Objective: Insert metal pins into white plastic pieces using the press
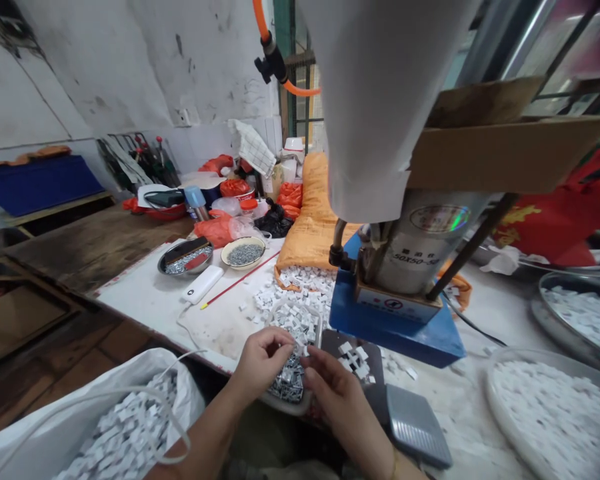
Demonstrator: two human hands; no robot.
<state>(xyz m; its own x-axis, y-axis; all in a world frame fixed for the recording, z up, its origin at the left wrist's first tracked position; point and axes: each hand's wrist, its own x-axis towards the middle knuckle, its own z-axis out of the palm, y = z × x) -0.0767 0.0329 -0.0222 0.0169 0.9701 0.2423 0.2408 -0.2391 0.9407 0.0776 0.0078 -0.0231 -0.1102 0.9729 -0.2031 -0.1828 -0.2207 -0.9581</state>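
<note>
Cluttered white workbench (150, 300), blue press base (405, 327) behind. Left hand (261, 363) and right hand (337, 393) meet over shallow tray of small white-and-metal parts (293, 383); fingertips pinch one part between them, left hand slightly nearer, tray directly beneath.

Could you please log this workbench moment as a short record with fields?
left hand: pinching a small white part above the tray
right hand: fingers at the tray's edge
tray: holds small grey and white parts
press: on blue base, behind the hands
bag: white parts, lower left
power bank: white, on table
</note>
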